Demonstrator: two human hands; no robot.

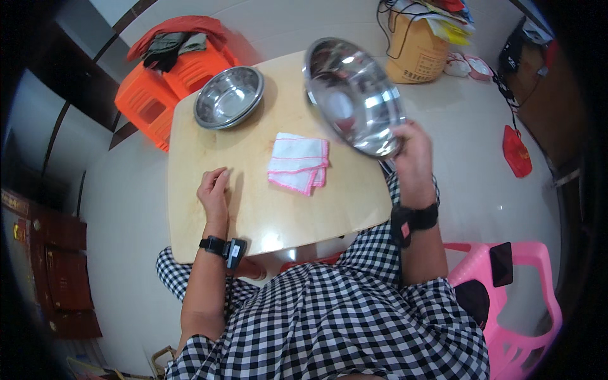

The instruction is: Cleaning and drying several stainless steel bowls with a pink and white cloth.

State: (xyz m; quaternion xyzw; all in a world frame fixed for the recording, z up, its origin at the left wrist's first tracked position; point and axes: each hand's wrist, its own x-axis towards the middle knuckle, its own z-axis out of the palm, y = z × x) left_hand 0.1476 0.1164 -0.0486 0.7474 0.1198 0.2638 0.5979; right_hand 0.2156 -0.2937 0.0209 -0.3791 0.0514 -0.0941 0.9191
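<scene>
With my right hand (414,154) I grip the rim of a large stainless steel basin (354,97), tilted above the right part of the wooden table (247,209). My left hand (213,187) rests at the left part of the table with its fingers curled in; it appears to hold nothing. Between my hands lies a folded white cloth with pink edging (298,161). Stacked stainless steel bowls (230,97) stand at the table's far left corner.
Orange plastic stools (156,99) with clothes on them stand beyond the table's left corner. A yellow-brown bucket (415,52) is on the floor at the far right. A pink plastic chair (536,285) holding a phone (501,264) stands at my right.
</scene>
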